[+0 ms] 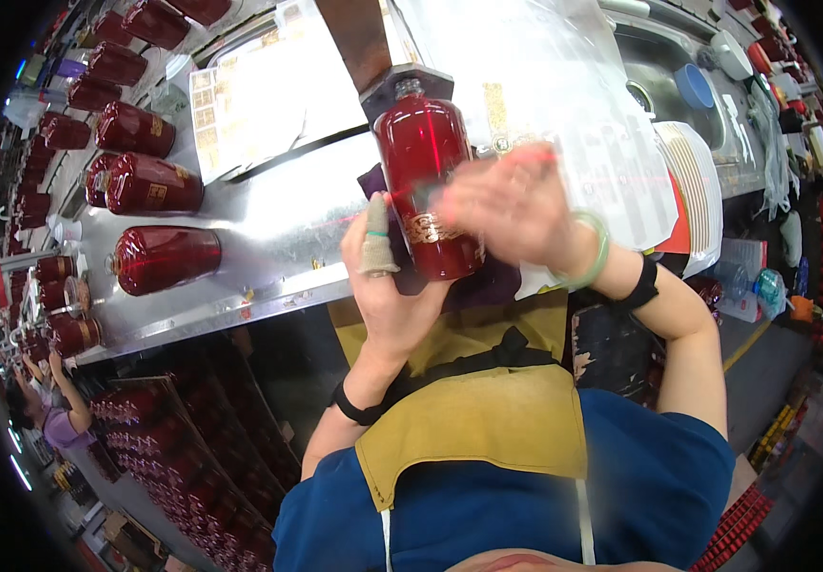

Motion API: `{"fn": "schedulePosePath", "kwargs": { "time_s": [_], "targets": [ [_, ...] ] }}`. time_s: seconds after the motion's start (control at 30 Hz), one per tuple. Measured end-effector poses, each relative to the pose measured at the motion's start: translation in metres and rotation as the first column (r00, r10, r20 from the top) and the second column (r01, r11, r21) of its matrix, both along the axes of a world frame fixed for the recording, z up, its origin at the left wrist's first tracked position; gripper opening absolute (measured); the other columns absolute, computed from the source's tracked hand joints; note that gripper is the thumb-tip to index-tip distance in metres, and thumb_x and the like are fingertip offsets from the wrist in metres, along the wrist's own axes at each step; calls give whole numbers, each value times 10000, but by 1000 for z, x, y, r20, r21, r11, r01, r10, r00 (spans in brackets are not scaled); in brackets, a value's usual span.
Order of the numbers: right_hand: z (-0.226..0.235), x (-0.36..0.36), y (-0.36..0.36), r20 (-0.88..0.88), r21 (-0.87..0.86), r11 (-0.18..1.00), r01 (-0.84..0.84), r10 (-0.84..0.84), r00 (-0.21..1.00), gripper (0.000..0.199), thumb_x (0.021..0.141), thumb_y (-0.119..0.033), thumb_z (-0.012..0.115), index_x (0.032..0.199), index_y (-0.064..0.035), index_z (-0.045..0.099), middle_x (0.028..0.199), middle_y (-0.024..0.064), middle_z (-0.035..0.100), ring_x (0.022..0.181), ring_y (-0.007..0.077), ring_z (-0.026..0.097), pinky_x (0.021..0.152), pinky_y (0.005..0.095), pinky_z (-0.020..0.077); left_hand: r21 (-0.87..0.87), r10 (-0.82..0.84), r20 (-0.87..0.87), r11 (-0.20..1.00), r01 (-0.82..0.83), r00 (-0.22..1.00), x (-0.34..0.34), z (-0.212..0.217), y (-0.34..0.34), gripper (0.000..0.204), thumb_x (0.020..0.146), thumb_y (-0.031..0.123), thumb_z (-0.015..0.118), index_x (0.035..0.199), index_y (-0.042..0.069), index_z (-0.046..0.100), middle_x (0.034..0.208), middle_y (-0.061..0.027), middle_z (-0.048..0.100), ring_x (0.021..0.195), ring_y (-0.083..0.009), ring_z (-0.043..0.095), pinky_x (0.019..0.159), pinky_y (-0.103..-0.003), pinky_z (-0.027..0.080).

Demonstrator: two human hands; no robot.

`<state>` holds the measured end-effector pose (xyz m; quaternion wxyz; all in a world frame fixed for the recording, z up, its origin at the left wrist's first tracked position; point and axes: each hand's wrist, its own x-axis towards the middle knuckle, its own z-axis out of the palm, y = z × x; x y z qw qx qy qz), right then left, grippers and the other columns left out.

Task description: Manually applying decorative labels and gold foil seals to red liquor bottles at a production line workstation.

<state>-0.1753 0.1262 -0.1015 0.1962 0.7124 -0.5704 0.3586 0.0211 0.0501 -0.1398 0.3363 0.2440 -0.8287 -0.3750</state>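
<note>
A glossy red bottle (423, 143) with a gold decal (431, 228) near its base lies in front of me, its neck pointing away into a dark metal holder (402, 86). My left hand (388, 291) grips the bottle's left side and base; a cloth finger cover (378, 248) wraps one finger. Over the bottle's lower right side is my right hand (516, 205), its fingers smeared by motion. Whether it touches the decal or holds anything cannot be made out. Dark purple cloth (497, 283) shows under the bottle.
Several red bottles (168, 259) lie along the left of the metal bench (268, 229). Sheets with gold decals (240, 105) lie at the back left, and white sheets (564, 114) to the right. A sink (655, 62) holds a blue bowl (693, 86). At far left is another person (63, 424).
</note>
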Motion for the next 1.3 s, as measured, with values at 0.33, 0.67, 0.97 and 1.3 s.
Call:
{"fn": "schedulePosePath", "kwargs": {
  "time_s": [0.33, 0.67, 0.97, 1.3],
  "targets": [
    [8, -24, -20, 9, -91, 994, 62, -62, 998, 189, 847, -186, 753, 1035, -161, 751, 952, -40, 702, 789, 178, 621, 794, 340, 474, -24, 7, -40, 1000, -8, 999, -4, 2, -6, 946, 702, 63, 913, 1507, -88, 439, 1436, -233, 562, 1317, -402, 549, 1119, -453, 426],
    [25, -68, -63, -29, -180, 970, 163, -171, 985, 201, 827, -180, 784, 1022, -162, 741, 924, -64, 711, 853, 168, 613, 787, 365, 411, -3, -110, -2, 994, 110, 994, 7, -12, -15, 921, 753, 73, 859, 1517, -143, 393, 1459, -270, 567, 1327, -329, 586, 1102, -390, 458],
    [6, -19, -29, 90, 1, 982, -187, 186, 978, 245, 834, -206, 761, 1068, -145, 714, 986, -16, 704, 847, 226, 622, 761, 395, 538, 28, -152, 59, 988, 151, 987, 13, -18, -20, 904, 764, 116, 849, 1528, -92, 413, 1478, -269, 541, 1371, -400, 516, 1145, -443, 407],
    [-2, 28, 49, 34, 85, 916, -391, 390, 920, 247, 782, -153, 745, 1028, -167, 757, 1005, -73, 678, 791, 112, 583, 742, 293, 493, 34, -117, -14, 993, 117, 993, 10, -20, -17, 872, 757, 65, 851, 1515, -69, 443, 1501, -256, 534, 1343, -379, 551, 1120, -428, 435]
  ]
}}
